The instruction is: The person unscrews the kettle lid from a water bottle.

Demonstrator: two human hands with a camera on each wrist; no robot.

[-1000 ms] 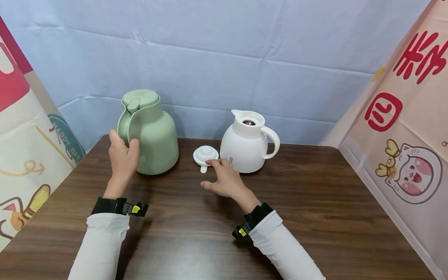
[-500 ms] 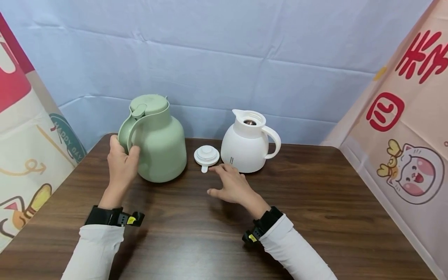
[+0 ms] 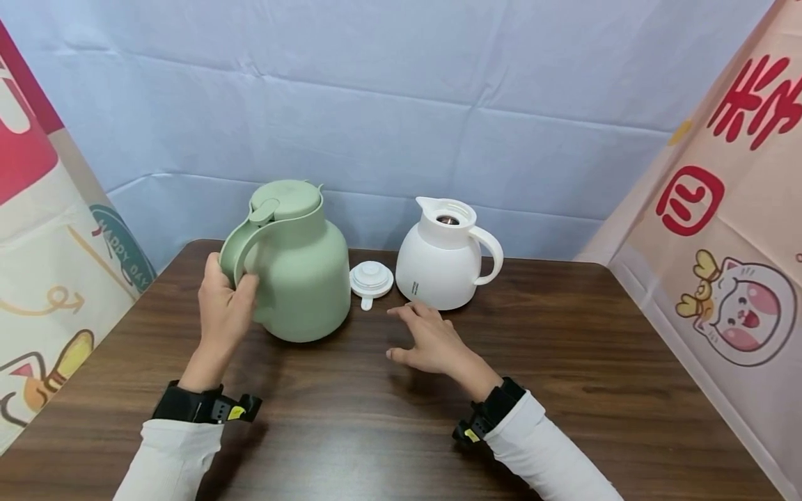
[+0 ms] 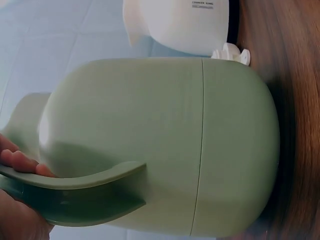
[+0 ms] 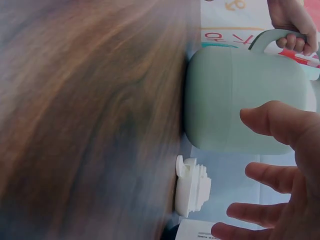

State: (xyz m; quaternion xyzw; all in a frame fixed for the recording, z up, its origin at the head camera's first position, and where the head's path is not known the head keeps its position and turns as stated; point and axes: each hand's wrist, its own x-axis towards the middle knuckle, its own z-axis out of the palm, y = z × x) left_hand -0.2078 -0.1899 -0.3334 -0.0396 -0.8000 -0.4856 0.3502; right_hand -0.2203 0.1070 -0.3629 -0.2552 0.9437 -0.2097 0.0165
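Note:
My left hand grips the handle of a large light-green thermos jug, with fingers curled round it in the left wrist view. The jug's lid is on, and it stands upright close over the table, left of a white lid. That lid lies on the wood with its small tab toward me. A smaller white thermos jug stands uncovered to the right, its spout pointing left and its handle right. My right hand hovers in front of the white jug, fingers spread and holding nothing; the right wrist view shows the spread fingers.
The brown wooden table ends at a pale blue cloth backdrop behind the jugs. Printed cloth panels hang at the left and at the right.
My left hand has brought the green jug to the right and nearer me, close to the white lid. My right hand has drawn back from the lid, toward me and rightward.

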